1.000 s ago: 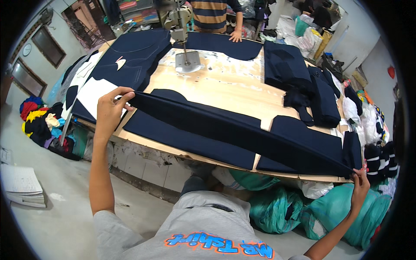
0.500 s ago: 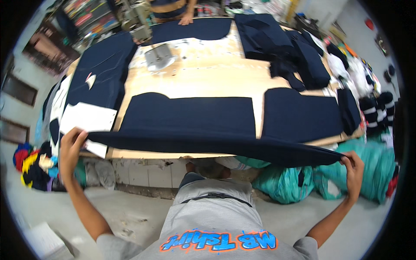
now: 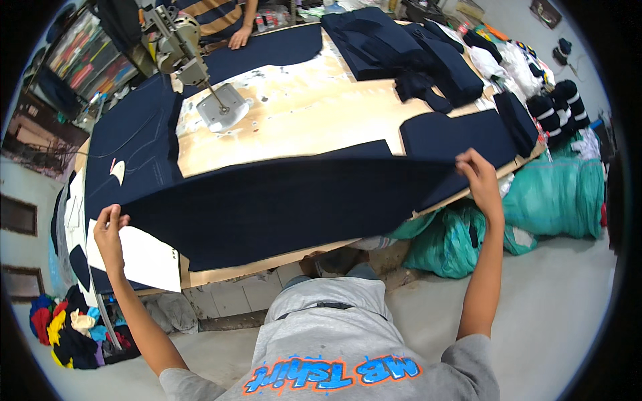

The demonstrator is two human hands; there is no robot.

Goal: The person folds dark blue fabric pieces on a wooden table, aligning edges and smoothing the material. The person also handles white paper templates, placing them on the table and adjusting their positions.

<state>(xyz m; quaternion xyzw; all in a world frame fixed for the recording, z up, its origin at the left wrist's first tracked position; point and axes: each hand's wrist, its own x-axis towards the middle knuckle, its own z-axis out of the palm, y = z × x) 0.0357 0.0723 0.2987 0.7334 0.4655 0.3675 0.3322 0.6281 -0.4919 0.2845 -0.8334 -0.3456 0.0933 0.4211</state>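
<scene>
A wide dark navy fabric piece [image 3: 287, 210] stretches between my hands over the near side of the table. My left hand [image 3: 110, 232] is closed in a pinch on its left corner, above a white paper sheet [image 3: 150, 257]. On the other side, my right hand [image 3: 479, 175] pinches the right corner, slightly higher. The cloth's top edge bows upward and covers most of another navy piece. To the right lies a navy cut panel [image 3: 461, 137] on the wooden table [image 3: 287, 110].
A cutting machine [image 3: 190, 63] stands on its metal base at the back left. Behind the table, a person's hand [image 3: 241, 38] rests on navy cloth. Navy fabric stacks [image 3: 374, 43] fill the far right. Green sacks [image 3: 555, 197] stand right; colourful scraps [image 3: 73, 331] lie left.
My right hand has moved up and left, raising its end of the cloth. The fabric has spread from a narrow band into a broad sheet. My view has tilted.
</scene>
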